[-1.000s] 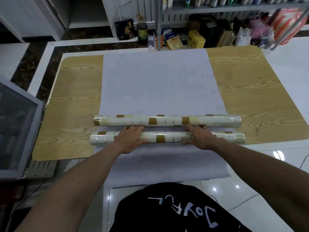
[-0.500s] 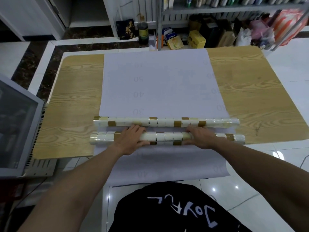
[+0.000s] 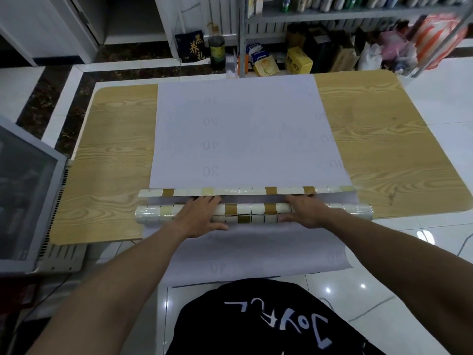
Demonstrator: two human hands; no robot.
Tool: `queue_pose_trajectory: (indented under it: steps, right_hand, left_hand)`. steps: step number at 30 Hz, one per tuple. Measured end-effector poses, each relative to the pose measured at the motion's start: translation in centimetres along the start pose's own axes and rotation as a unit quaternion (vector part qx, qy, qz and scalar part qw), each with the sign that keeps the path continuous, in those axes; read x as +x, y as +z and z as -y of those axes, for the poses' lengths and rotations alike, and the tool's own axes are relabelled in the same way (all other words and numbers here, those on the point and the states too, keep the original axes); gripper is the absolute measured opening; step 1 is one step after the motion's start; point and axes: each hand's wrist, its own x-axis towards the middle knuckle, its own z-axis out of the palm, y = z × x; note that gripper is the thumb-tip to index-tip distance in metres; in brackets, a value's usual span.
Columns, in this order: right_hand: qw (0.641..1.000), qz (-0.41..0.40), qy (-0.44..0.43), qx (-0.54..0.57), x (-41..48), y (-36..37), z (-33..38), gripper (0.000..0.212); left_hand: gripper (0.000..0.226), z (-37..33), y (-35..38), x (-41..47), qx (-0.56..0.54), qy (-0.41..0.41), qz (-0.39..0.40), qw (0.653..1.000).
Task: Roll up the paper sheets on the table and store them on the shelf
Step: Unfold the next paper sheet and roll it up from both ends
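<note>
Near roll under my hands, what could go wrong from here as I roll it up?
1. The left hand and right hand press the near roll around its middle; its free ends could wind unevenly.
2. The far roll lies just ahead and may get bumped.
3. The white sheet hangs off the table edge, so it could slip or crease.

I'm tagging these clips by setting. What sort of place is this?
Probably a small shop's storage area: metal shelving packed with goods, cardboard boxes and plastic bags crowded on the tiled floor beneath it, and a glass-fronted cabinet at the left.
</note>
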Motion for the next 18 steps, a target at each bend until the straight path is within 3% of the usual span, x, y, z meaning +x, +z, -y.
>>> queue_pose_trajectory:
  steps: [3, 7, 13, 18]
  right_hand:
    - [0.999, -0.003, 0.002, -0.035, 0.15, 0.0, -0.03, 0.065]
    - [0.999, -0.023, -0.018, -0.024, -0.12, 0.36, 0.1, 0.086]
    - [1.0, -0.018, -0.017, -0.012, 0.29, -0.27, 0.01, 0.058]
    - [0.998, -0.011, -0.03, -0.063, 0.78, -0.45, -0.09, 0.071]
  left_hand:
    - [0.057, 0.23, 0.12, 0.26, -0.007, -0.002, -0.009, 1.0]
    - [0.049, 0.31, -0.47, 0.43, -0.049, -0.006, 0.002, 0.999]
    - [0.054, 0.34, -0.09, 0.14, -0.034, 0.009, -0.041, 0.999]
    - [0.058, 0.75, 0.07, 0.63, -0.034, 0.019, -0.051, 0.998]
